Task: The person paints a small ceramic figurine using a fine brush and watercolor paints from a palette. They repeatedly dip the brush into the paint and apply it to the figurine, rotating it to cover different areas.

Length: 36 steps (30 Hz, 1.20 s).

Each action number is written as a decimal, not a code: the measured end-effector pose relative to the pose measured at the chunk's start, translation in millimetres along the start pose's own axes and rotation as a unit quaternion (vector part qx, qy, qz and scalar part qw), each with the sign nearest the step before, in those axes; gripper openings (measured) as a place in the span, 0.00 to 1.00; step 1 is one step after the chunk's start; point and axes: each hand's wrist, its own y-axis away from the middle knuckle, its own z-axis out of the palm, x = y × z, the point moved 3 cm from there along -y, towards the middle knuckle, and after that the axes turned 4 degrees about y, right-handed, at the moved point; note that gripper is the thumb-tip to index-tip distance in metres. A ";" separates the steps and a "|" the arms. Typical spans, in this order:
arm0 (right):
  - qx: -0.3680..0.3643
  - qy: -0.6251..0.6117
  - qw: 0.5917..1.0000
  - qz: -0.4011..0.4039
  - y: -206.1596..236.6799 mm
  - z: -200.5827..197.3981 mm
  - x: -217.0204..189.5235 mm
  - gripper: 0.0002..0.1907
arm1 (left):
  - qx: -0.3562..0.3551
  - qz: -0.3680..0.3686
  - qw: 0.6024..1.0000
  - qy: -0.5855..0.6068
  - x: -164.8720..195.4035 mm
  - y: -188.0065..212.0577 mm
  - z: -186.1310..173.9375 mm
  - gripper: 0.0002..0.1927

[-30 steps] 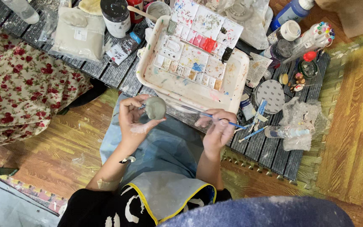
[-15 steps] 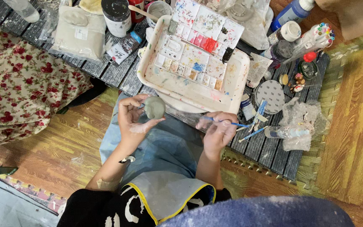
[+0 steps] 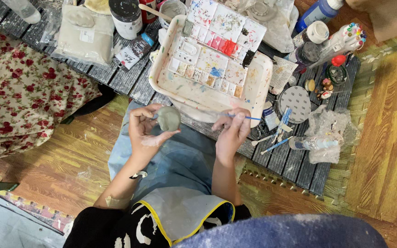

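My left hand (image 3: 146, 132) holds a small grey clay piece (image 3: 168, 118) up over my lap, its fingers smeared with pale clay. My right hand (image 3: 231, 132) grips a thin blue-handled paintbrush (image 3: 235, 116), whose long tip points left toward the clay piece. Both hands hover just in front of a white tray (image 3: 161, 79) that carries a paint palette (image 3: 214, 44) with many stained wells.
A low dark slatted table (image 3: 295, 167) holds a bag of clay (image 3: 84, 38), a black-and-white jar (image 3: 127, 17), a blue bottle (image 3: 320, 12), markers (image 3: 345, 39), loose brushes (image 3: 276, 138) and crumpled plastic (image 3: 327, 133). A floral cloth (image 3: 24, 96) lies at left on the wooden floor.
My right hand has lifted the brush slightly and brought its tip leftward toward the clay piece. My left hand has barely moved.
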 end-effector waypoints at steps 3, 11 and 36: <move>0.016 -0.040 0.999 0.006 -3.7 0.6 0.5 0.14 | 0.001 -0.007 1.000 0.001 -1.3 -1.4 0.2 0.37; 0.005 -0.037 0.999 0.007 1.6 0.4 -4.9 0.14 | -0.009 -0.020 0.997 0.080 -3.3 -1.1 2.6 0.38; -0.040 -0.051 0.996 -0.061 8.8 -9.0 -19.9 0.16 | -0.012 -0.030 0.994 0.105 -2.2 -4.0 1.6 0.36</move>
